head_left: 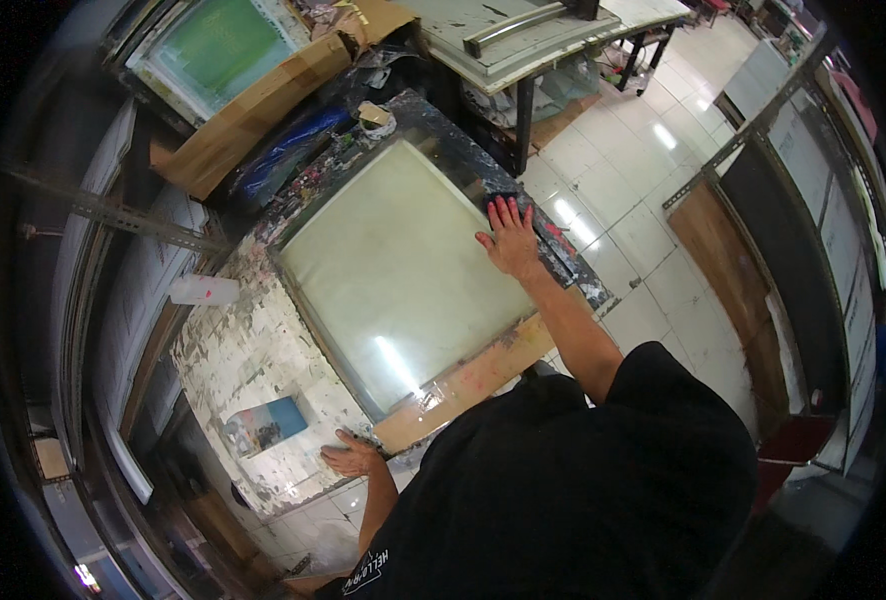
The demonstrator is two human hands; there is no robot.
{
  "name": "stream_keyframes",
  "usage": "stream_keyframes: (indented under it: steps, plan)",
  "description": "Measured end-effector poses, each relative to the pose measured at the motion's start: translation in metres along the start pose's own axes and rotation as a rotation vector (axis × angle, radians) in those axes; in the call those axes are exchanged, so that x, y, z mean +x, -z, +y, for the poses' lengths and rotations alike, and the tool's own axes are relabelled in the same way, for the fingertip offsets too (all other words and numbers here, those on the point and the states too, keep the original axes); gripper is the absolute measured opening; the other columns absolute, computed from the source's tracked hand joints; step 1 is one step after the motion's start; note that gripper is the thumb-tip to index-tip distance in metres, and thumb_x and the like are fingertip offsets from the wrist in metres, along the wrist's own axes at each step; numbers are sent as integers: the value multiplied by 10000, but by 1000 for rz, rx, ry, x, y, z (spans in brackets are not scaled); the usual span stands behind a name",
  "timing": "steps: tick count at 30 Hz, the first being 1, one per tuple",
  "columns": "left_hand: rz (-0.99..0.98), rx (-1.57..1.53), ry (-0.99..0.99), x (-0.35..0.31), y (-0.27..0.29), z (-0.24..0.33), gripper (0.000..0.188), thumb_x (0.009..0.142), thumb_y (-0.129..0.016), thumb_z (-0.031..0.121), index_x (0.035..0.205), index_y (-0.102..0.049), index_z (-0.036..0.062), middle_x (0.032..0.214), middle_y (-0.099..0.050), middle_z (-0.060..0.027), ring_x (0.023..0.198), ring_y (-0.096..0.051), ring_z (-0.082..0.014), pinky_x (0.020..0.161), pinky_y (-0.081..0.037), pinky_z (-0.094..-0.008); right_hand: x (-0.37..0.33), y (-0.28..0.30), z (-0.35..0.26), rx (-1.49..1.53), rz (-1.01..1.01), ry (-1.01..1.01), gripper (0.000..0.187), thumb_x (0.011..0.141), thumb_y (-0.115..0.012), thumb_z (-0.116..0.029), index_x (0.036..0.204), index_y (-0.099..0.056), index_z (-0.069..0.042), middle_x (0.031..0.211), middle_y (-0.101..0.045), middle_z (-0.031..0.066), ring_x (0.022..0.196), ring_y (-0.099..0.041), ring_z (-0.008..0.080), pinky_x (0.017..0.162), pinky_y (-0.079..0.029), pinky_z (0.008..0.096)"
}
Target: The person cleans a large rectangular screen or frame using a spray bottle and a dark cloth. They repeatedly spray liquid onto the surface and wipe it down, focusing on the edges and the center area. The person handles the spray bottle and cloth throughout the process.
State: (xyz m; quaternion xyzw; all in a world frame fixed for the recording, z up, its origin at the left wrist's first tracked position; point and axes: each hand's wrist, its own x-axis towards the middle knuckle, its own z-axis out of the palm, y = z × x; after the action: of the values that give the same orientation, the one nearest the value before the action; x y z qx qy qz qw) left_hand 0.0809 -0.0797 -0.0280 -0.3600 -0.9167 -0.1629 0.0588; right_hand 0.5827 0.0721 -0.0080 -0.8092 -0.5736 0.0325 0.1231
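A large square panel point(393, 265), pale green and glossy with a bright light reflected in it, lies on the work table in front of me. My right hand point(511, 240) rests at its right border, fingers stretched out and reddish at the tips. Beneath those fingertips shows a small dark pad or cloth point(491, 200), mostly hidden, so I cannot tell its kind. Near the panel's lower left corner, my left hand point(353, 458) lies with spread fingers on the paint-flecked whitish table top point(263, 350) and holds nothing. A blue and grey printed card point(268, 425) lies beside it.
A white plastic bottle point(204, 290) lies at the table's left edge. Cardboard point(253, 115) and a green-meshed screen frame point(218, 50) stand at the back left. Another table point(603, 25) is behind. Racks of boards point(793, 220) flank the tiled floor on the right.
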Motion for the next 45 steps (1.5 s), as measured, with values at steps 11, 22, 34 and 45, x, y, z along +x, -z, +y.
stream_keyframes:
  steps: [11, 22, 34, 45]
  plan:
    - [-103, -125, 26, -5, 15, 3, 833, 907, -416, 685, 1434, -400, 40, 1467, -368, -206, 1360, -332, -362, 1127, -227, -496, -192, 52, 84, 263, 21, 66, 429, 807, -597, -79, 1234, -596, -39, 1331, -541, 146, 1314, -426, 342, 1091, -332, 483]
    - [-107, -384, -55, -19, 1, -19, 845, 890, -600, 543, 1386, -382, -105, 1467, -326, -299, 1370, -304, -415, 1157, -229, -469, -156, 84, 98, 971, 219, -300, 349, 755, -657, 66, 1097, -652, -1, 1035, -635, 176, 983, -595, 355, 869, -506, 408]
    - [-164, -296, -62, -26, -5, -22, 949, 865, -593, 602, 1442, -299, -91, 1511, -249, -301, 1418, -195, -422, 1169, -141, -488, -30, 17, 84, 358, 167, 62, 106, 745, -708, -139, 835, -710, -82, 979, -625, 111, 1007, -568, 315, 853, -431, 439]
    - [-86, -483, -135, -34, -1, -28, 840, 885, -662, 448, 1397, -340, -135, 1473, -294, -328, 1374, -283, -433, 1138, -235, -500, -132, 53, 94, 393, -51, -60, 150, 711, -707, -70, 853, -663, -61, 1016, -616, 142, 993, -558, 371, 893, -445, 456]
